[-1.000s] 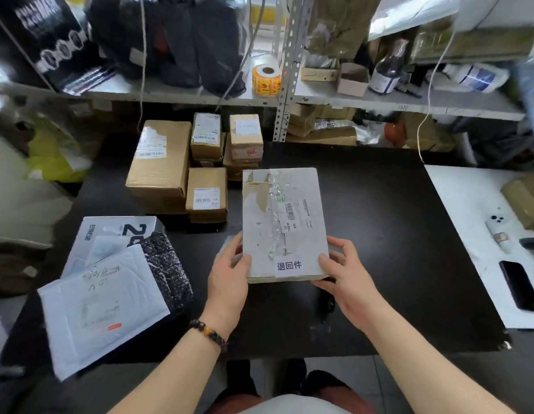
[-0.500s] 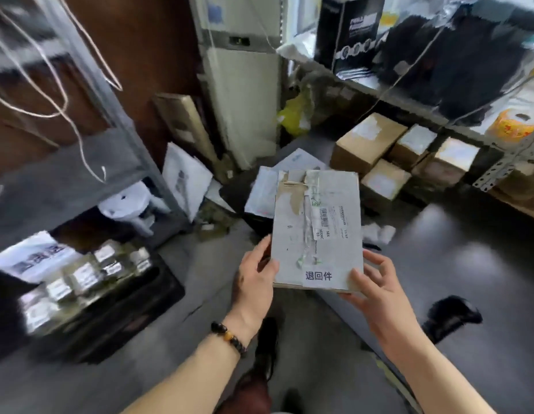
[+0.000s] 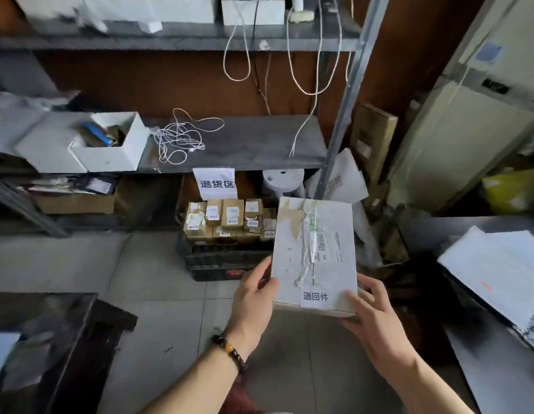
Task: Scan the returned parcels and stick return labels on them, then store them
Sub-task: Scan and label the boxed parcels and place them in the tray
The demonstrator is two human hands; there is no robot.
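The grey parcel is hanging above the tiled floor, just right of a black crate of small boxes, open floor lying leftward. The left hand and right hand are gripping its near corners, fingers curling round its edges, thumbs pressing on top.

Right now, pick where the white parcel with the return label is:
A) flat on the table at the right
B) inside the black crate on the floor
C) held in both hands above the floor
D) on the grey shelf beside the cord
C: the left hand and the right hand grip the near end of the white parcel, in the air beside the black crate.
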